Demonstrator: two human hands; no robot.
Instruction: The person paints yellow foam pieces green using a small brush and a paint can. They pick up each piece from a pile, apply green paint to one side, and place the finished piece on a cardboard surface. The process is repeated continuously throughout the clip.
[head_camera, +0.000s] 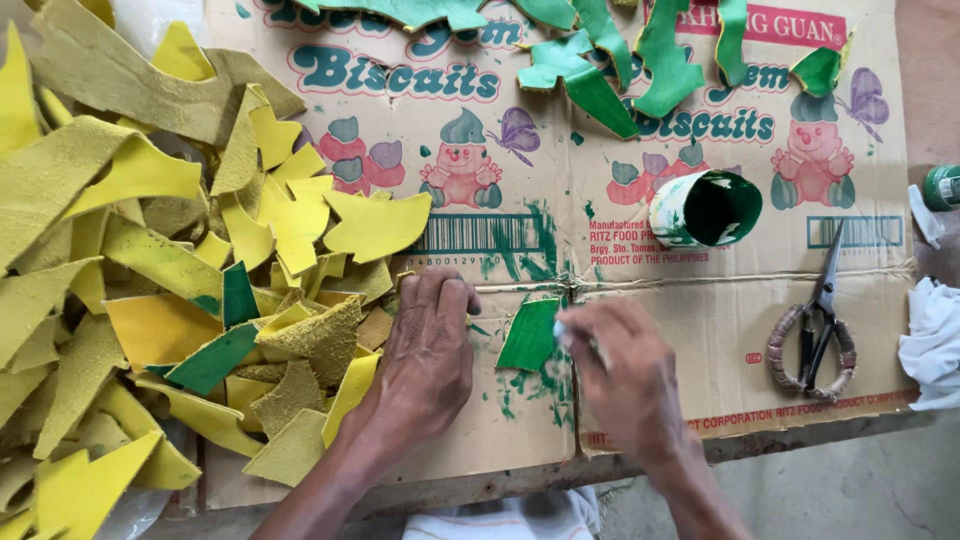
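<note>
My left hand (428, 355) rests palm down on the printed cardboard sheet (700, 330), at the edge of a heap of yellow cut pieces (150, 260); whether its fingertips pin anything is hidden. Just to its right lies a small green-painted piece (530, 335). My right hand (625, 375) is closed around a small whitish wad (562, 330) pressed against that piece's right edge. Green smears mark the cardboard below and above the piece.
A cut-off cup of green paint (706, 208) lies on its side at centre right. Scissors with wrapped handles (818, 330) sit at the right, with white cloth (935, 345) beyond. Several green pieces (600, 70) lie along the top. The bench edge (500, 482) runs below.
</note>
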